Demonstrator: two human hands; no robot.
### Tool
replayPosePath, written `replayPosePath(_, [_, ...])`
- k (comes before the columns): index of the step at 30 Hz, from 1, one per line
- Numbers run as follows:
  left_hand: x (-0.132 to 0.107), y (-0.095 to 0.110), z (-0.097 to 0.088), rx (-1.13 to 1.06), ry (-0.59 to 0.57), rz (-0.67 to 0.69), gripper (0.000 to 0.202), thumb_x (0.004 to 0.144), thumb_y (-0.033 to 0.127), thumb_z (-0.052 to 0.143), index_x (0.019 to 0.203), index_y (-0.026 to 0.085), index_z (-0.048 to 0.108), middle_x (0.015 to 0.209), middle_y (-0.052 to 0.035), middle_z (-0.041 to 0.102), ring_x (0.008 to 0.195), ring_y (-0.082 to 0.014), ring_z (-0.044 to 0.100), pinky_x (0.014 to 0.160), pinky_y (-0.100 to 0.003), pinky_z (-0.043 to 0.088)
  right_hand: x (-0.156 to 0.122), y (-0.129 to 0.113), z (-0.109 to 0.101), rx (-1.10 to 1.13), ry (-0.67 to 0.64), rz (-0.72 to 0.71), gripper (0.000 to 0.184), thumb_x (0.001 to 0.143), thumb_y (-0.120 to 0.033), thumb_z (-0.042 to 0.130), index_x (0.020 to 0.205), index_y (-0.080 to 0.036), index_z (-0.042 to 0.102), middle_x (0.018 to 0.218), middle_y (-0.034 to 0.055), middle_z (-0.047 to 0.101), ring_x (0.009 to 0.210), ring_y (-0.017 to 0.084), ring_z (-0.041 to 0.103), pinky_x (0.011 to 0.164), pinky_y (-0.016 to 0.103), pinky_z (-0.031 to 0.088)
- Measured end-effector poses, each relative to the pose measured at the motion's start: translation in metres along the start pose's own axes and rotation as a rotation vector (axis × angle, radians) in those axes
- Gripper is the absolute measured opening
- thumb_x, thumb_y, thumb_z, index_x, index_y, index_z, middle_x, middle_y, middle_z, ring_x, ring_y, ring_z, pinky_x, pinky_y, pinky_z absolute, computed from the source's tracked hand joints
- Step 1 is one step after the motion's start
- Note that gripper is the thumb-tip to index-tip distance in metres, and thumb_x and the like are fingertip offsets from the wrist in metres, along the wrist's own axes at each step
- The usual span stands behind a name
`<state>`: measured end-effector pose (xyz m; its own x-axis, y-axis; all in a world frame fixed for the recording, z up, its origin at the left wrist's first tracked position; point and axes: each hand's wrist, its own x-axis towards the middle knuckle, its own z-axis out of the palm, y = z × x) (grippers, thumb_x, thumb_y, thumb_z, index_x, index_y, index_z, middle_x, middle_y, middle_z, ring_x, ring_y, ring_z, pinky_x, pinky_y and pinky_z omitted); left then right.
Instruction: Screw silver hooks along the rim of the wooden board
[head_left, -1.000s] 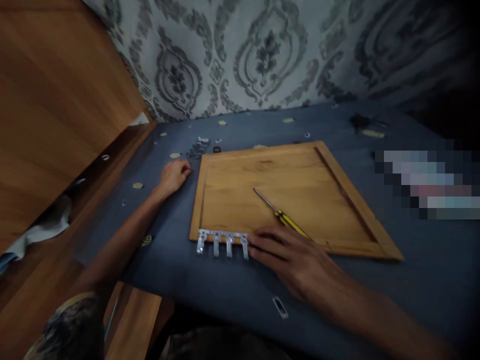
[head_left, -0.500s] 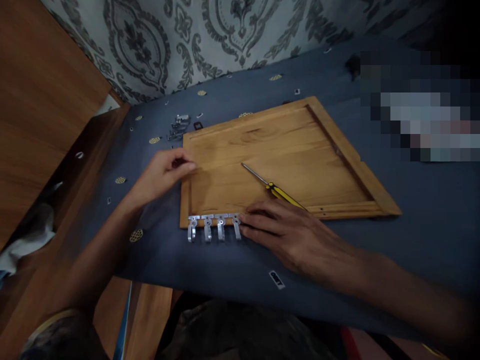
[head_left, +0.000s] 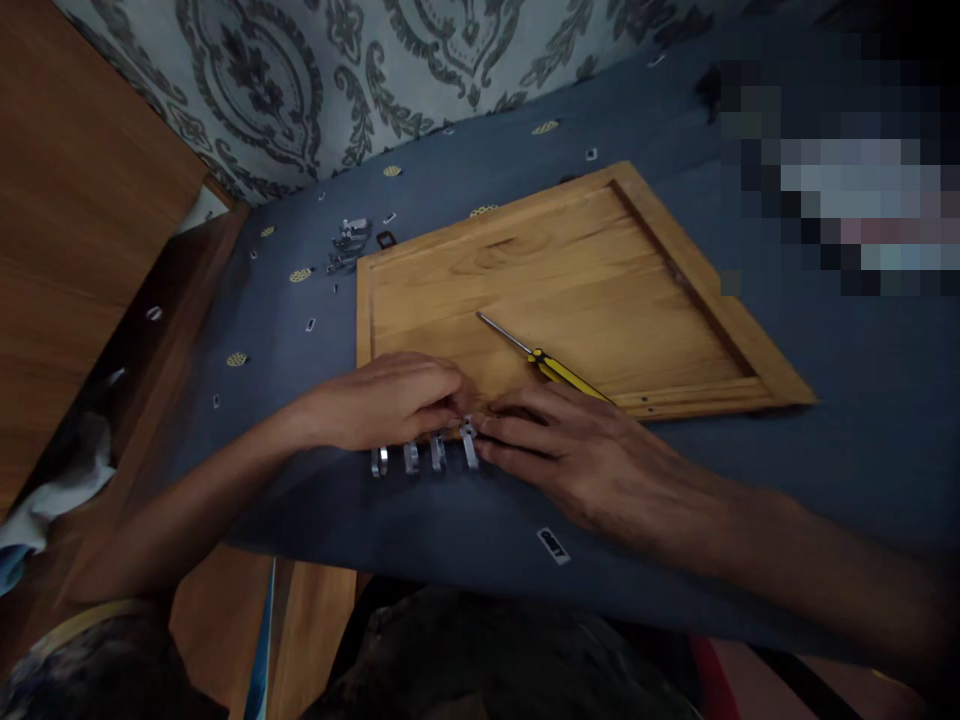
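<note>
One curtain point(head_left: 255, 90) with a grey scroll pattern hangs behind a blue-grey printed sheet point(head_left: 465, 540), on which one framed wooden panel point(head_left: 510, 290) lies flat. Four silver metal pieces point(head_left: 437, 455) sit in a row at its near edge, toward the left corner, their lower ends jutting past the wood. The left hand point(head_left: 394, 400) reaches over them, fingers curled together close to the rightmost piece; whether they grip anything I cannot tell. The right hand point(head_left: 577, 440) lies loosely open, fingertips against that same piece. One yellow-and-black screwdriver point(head_left: 566, 376) rests on the panel, its handle end partly behind the right hand. Beyond the far left corner lie one cluster of metal parts point(head_left: 351, 238), too jumbled to count, and one small dark frame point(head_left: 386, 240).
</note>
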<state>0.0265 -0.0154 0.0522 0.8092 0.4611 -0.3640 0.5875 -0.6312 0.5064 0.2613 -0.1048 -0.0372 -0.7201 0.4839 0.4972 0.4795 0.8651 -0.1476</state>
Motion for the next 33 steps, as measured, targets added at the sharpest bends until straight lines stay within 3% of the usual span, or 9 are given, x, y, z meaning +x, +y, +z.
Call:
replayPosePath(18, [0.005,0.004,-0.001,0.019,-0.007,-0.049,0.010,0.098,0.018,0.069,0.090,0.024,0.071,0.091,0.0012,0.075,0.085,-0.0191,0.070,0.085,-0.030,0.050,0.000,0.000,0.002,0.000,-0.012,0.000,0.034,0.105,-0.002,0.051,0.112,-0.018,0.081,0.116,0.0072,0.085,0.109,0.025,0.070,0.092,0.041,0.064])
replayPosePath(23, [0.010,0.009,-0.002,0.047,-0.014,-0.077,0.016,0.099,0.019,0.071,0.083,0.023,0.069,0.082,0.0015,0.072,0.078,-0.0188,0.067,0.079,-0.030,0.047,-0.001,0.000,-0.001,0.012,-0.053,0.020,0.035,0.105,-0.004,0.052,0.115,-0.019,0.082,0.115,0.0082,0.084,0.112,0.026,0.069,0.096,0.044,0.064])
replayPosePath(33, [0.016,0.010,0.000,-0.018,-0.027,-0.114,0.015,0.097,0.021,0.072,0.082,0.022,0.070,0.078,0.0028,0.071,0.073,-0.0169,0.064,0.070,-0.029,0.039,-0.001,0.000,0.000,0.033,0.009,0.004,0.027,0.109,-0.009,0.055,0.114,-0.016,0.081,0.110,0.0074,0.084,0.109,0.027,0.070,0.093,0.043,0.064])
